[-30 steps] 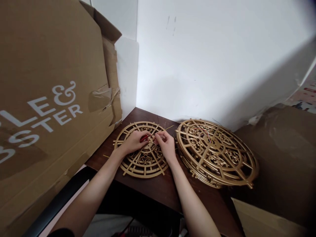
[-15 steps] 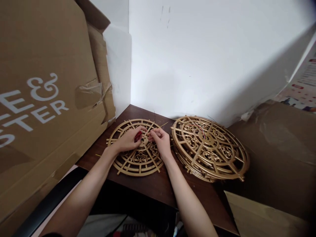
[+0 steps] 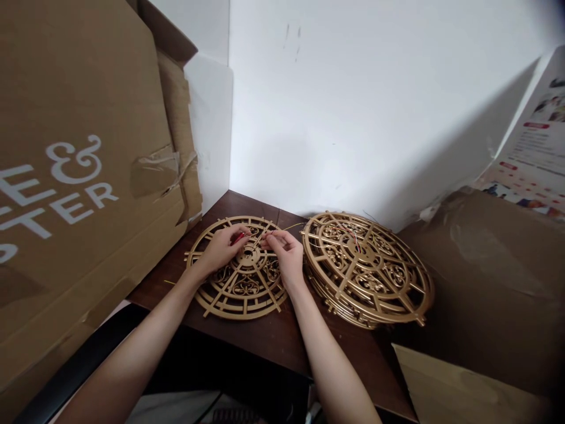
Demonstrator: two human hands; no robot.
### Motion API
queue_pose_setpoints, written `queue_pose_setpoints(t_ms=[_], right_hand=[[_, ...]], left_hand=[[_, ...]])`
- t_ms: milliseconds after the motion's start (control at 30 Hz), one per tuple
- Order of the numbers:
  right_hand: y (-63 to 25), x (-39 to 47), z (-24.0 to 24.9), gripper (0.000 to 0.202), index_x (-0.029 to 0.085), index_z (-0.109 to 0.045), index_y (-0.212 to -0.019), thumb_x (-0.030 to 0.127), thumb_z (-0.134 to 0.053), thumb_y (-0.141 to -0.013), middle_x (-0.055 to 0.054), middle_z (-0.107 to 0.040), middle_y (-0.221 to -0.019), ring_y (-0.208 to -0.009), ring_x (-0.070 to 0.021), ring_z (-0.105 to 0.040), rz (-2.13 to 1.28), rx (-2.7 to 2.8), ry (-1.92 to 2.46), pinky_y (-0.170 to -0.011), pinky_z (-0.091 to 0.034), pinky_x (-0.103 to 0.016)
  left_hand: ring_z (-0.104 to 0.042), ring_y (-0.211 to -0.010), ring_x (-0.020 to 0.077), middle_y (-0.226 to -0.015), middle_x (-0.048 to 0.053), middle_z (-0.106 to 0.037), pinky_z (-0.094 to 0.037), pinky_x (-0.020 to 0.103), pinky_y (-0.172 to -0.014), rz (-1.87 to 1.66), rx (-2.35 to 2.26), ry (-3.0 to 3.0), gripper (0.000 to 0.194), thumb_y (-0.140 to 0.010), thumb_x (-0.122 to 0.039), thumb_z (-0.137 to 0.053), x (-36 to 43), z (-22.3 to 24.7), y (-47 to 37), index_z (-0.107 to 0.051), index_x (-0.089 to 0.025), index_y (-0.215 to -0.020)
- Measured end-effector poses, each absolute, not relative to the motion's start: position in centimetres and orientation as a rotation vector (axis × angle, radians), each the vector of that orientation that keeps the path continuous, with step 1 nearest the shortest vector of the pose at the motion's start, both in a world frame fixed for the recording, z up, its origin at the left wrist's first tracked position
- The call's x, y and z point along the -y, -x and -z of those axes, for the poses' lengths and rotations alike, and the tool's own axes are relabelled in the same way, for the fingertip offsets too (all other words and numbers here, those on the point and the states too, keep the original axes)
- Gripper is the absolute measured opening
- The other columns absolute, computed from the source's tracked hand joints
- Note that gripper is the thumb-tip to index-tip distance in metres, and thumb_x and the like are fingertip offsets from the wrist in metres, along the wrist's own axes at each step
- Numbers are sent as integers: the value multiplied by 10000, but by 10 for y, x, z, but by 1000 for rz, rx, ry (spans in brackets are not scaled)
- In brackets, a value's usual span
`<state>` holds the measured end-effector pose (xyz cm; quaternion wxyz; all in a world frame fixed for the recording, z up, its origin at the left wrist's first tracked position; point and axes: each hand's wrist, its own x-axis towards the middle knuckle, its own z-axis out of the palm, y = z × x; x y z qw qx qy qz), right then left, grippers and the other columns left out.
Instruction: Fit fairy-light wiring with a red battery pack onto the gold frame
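A round gold openwork panel (image 3: 248,288) with scroll ornaments lies flat on the dark wooden table. Above its left half, my left hand (image 3: 222,248) is closed around a small red object (image 3: 239,237), mostly covered by the fingers, so its kind is unclear. My right hand (image 3: 285,250) pinches a thin wire over the panel's upper right, near the centre hub. Fingertips of both hands are close together but apart. A yellow wire (image 3: 293,225) sticks out past the panel's right edge, and a dark one stands up behind it.
To the right, several similar gold panels (image 3: 366,271) are stacked, with thin red and white wires on top. A large cardboard box (image 3: 88,235) stands at left, another brown box (image 3: 489,282) at right. A white wall (image 3: 331,106) rises behind the table (image 3: 260,341).
The view has shifted slightly. My left hand has drawn a little away from the hub, uncovering its centre hole, and less of the red object shows. My right hand keeps its pinch.
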<state>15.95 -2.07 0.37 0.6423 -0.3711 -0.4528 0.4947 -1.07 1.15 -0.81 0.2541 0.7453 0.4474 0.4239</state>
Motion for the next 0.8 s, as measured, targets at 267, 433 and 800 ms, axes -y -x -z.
queue_pose_setpoints(t_ms=[267, 433, 800], right_hand=[[-158, 26, -9, 191, 168, -674, -808, 311, -744, -702, -22, -717, -737, -619, -153, -676, -1084, 1080, 850, -637, -582, -295], [-159, 23, -8, 253, 159, -645, -803, 316, -782, -659, -4, -696, -678, -609, -153, -678, -1160, 995, 816, -631, -592, -297], [-160, 20, -6, 241, 154, -639, -787, 299, -781, -658, -4, -697, -659, -610, -151, -685, -1184, 986, 826, -674, -592, -299]], left_hand=[[-406, -392, 93, -457, -59, -480, -312, 197, -411, -1174, -1149, -1745, 251, -826, -414, -583, -13, 12, 10, -633, -168, -816], [-377, -360, 71, -459, -64, -472, -287, 178, -378, -1081, -1104, -1682, 294, -831, -448, -575, -10, 8, 8, -608, -156, -829], [-414, -519, 94, -565, -36, -502, -292, 196, -479, -879, -1016, -2003, 344, -823, -465, -578, -9, 0, 8, -700, -148, -878]])
